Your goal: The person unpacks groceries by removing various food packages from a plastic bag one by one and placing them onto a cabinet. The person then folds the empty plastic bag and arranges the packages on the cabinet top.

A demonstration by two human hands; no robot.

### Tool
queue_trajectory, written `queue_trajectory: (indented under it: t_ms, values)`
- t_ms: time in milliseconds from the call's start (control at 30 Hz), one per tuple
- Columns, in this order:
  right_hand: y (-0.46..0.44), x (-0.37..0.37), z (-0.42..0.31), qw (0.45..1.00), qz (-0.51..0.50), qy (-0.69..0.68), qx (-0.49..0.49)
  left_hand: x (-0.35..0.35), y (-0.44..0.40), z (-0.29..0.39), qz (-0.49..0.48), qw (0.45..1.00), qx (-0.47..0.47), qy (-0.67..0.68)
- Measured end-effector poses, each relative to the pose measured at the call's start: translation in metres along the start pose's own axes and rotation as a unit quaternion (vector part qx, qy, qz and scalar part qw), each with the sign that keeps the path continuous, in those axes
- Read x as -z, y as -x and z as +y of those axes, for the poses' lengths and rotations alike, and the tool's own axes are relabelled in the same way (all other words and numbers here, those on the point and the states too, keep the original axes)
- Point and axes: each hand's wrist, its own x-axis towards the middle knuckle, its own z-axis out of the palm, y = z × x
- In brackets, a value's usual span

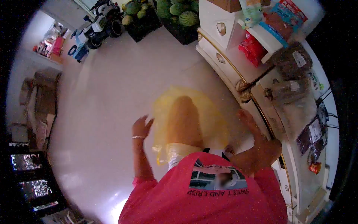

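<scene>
A translucent yellow plastic bag is spread over my raised leg, which shows through it. My left hand, with a pale band at the wrist, hovers just left of the bag. Its fingers are apart with nothing in them. On the other side, my right hand is near the bag's right edge and beside the white cabinet. Its fingers look stretched out, blurred, with nothing visible in them. Whether either hand touches the bag cannot be told.
A white cabinet with gold trim runs along the right, with packaged goods and a red bag on it. Crates of melons and a toy vehicle stand at the back. Cardboard boxes line the left.
</scene>
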Motion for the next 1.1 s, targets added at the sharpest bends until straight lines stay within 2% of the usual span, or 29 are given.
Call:
queue_trajectory:
  t_ms: [33,67,100,167,200,267,300,333,467,567,667,700,767,800,867,933,1000,1067,1100]
  values:
    - [-0.007,-0.014,0.0,0.998,-0.052,-0.025,0.008,-0.012,-0.017,0.037,0.093,0.989,-0.061,0.097]
    - [-0.012,-0.028,0.001,0.994,-0.104,-0.033,0.006,-0.029,-0.033,0.071,0.145,0.975,-0.102,0.137]
    - [-0.014,-0.04,0.003,0.988,-0.147,-0.041,0.003,-0.027,-0.024,0.118,0.114,0.991,-0.067,0.002]
    - [-0.015,-0.056,0.008,0.98,-0.189,-0.058,-0.015,-0.077,-0.021,0.15,0.099,0.988,-0.052,-0.109]
    - [-0.015,-0.062,0.014,0.977,-0.2,-0.068,-0.021,-0.102,-0.013,0.156,0.079,0.991,-0.046,-0.098]
    - [-0.012,-0.068,0.019,0.976,-0.191,-0.092,-0.042,-0.133,0.009,0.152,0.062,0.994,-0.037,-0.088]
    - [-0.012,-0.068,0.022,0.976,-0.18,-0.108,-0.053,-0.143,0.017,0.149,0.085,0.99,-0.069,-0.09]
    - [-0.013,-0.068,0.024,0.976,-0.166,-0.127,-0.065,-0.145,0.026,0.149,0.105,0.985,-0.099,-0.093]
    - [-0.025,-0.059,0.025,0.967,-0.094,-0.219,-0.095,-0.141,0.062,0.152,0.08,0.986,-0.131,-0.062]
    - [-0.046,-0.044,0.012,0.948,-0.026,-0.304,-0.09,-0.151,0.066,0.166,0.111,0.978,-0.16,-0.067]
    - [-0.08,-0.035,-0.02,0.925,-0.006,-0.375,-0.053,-0.162,0.058,0.185,0.156,0.944,-0.196,-0.214]
    - [-0.093,-0.039,-0.033,0.92,-0.019,-0.388,-0.042,-0.16,0.055,0.194,0.128,0.972,-0.195,0.038]
    - [-0.116,-0.058,-0.056,0.92,-0.08,-0.382,-0.031,-0.131,0.052,0.205,0.09,0.934,-0.187,0.289]
    - [-0.124,-0.075,-0.066,0.922,-0.125,-0.364,-0.029,-0.091,0.057,0.21,-0.086,0.957,-0.248,0.123]
    - [-0.135,-0.128,-0.077,0.939,-0.24,-0.246,-0.029,-0.067,0.066,0.194,-0.256,0.92,-0.293,-0.053]
    - [-0.136,-0.178,-0.077,0.936,-0.324,-0.137,-0.011,-0.071,0.091,0.16,-0.259,0.92,-0.261,0.137]
    - [-0.134,-0.215,-0.067,0.93,-0.349,-0.114,0.006,-0.036,0.093,0.117,-0.339,0.866,-0.29,0.225]
    - [-0.137,-0.251,-0.041,0.928,-0.369,-0.049,0.028,0.029,0.08,0.079,-0.336,0.818,-0.37,0.285]
    - [-0.141,-0.268,-0.032,0.91,-0.399,-0.019,0.11,0.055,0.073,0.086,-0.33,0.878,-0.183,0.293]
